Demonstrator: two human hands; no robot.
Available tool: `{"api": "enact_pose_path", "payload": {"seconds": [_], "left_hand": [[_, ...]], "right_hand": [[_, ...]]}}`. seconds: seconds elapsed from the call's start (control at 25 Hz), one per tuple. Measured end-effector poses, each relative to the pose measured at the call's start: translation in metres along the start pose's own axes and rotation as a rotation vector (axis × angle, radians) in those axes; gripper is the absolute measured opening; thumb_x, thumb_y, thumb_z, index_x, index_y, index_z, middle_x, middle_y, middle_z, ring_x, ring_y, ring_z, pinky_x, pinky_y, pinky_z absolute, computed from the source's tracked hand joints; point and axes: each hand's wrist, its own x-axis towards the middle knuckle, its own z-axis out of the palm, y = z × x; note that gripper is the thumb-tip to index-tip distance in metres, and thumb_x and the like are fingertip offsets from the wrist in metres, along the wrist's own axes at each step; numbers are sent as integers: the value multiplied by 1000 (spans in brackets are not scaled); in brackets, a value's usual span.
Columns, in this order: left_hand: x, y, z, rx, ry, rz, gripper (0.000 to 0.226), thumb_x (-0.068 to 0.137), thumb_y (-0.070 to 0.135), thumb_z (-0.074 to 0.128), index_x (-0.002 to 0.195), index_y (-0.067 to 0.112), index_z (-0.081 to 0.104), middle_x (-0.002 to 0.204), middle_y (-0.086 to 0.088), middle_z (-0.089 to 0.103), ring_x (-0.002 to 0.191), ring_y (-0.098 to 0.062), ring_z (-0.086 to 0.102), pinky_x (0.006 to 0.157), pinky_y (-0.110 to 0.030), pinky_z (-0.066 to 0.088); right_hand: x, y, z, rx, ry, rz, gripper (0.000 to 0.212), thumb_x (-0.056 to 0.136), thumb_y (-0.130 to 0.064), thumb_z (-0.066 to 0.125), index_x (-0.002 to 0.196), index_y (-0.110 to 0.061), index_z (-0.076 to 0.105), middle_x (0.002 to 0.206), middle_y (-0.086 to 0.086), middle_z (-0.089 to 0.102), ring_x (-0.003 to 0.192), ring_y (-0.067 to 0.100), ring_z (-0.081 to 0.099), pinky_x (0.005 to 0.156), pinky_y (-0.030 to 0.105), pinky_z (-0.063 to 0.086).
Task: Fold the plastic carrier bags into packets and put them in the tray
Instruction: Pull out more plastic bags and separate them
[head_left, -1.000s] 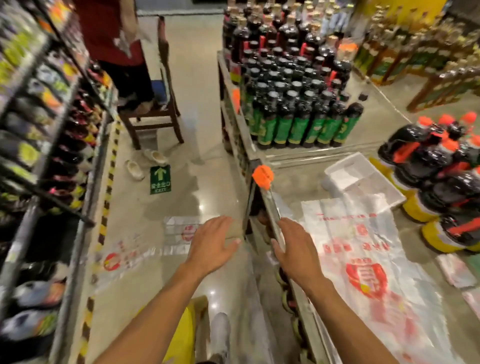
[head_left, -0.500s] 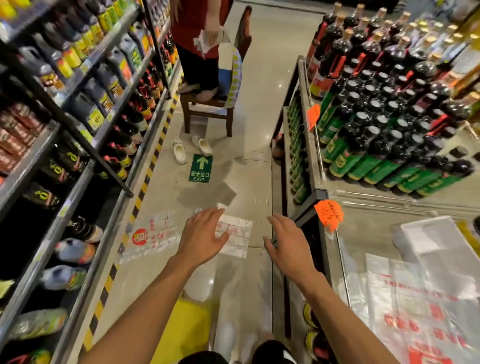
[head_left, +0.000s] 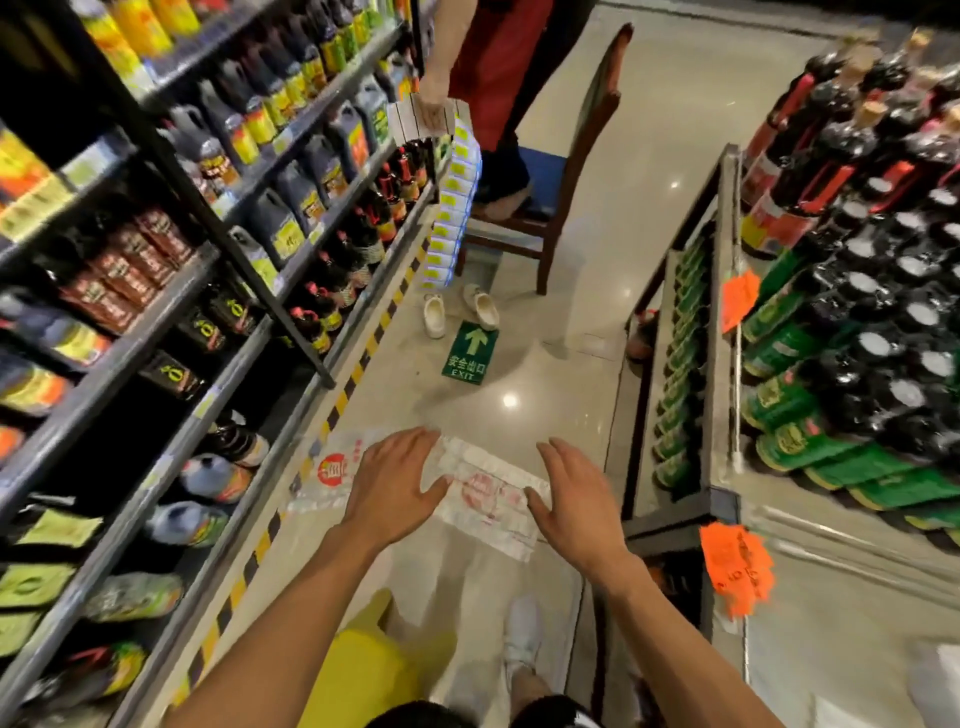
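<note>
- Our left hand (head_left: 397, 480) and our right hand (head_left: 579, 501) are both wide open. The fingers are spread and hold nothing. Both hands hang over the floor (head_left: 519, 405) of the aisle.
- The carrier bags are down there, not in the tray. One white bag (head_left: 485, 491) lies flat between our hands. A second bag with a red round mark (head_left: 324, 475) lies just beside it, and our left hand hides part of it. We cannot tell if our fingers touch either one.
- The bags are thin and flat on a shiny floor. Our fingers may just slide over them and not pick them up. We think we must pinch an edge.
- The two bags lie close together. If we grab fast, we may lift both in a messy bunch, and then a neat fold gets hard.
- Our own shoe (head_left: 522, 631) is near the white bag. If we step on the bag, it could slip or tear.
- We reach down between the bottle shelf (head_left: 291, 291) and the display table (head_left: 722, 364). An elbow could bump a bottle, and it might fall and break.
- A person (head_left: 493, 67) stands on a chair (head_left: 550, 208) farther up the aisle. If we move forward without looking, we could knock the chair.
- We cannot see the tray from here. We will have to turn and find it before we put any packet in.
</note>
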Motion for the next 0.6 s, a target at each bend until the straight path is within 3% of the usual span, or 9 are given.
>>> {"api": "enact_pose_path", "payload": {"seconds": [0.6], "left_hand": [[118, -90, 3, 59, -43, -138, 69, 91, 60, 47, 148, 23, 47, 151, -2, 51, 139, -25, 45, 110, -43, 37]], "right_hand": [[163, -4, 49, 33, -176, -44, 64, 97, -45, 57, 152, -17, 40, 158, 9, 40, 142, 31, 40, 110, 47, 40]]}}
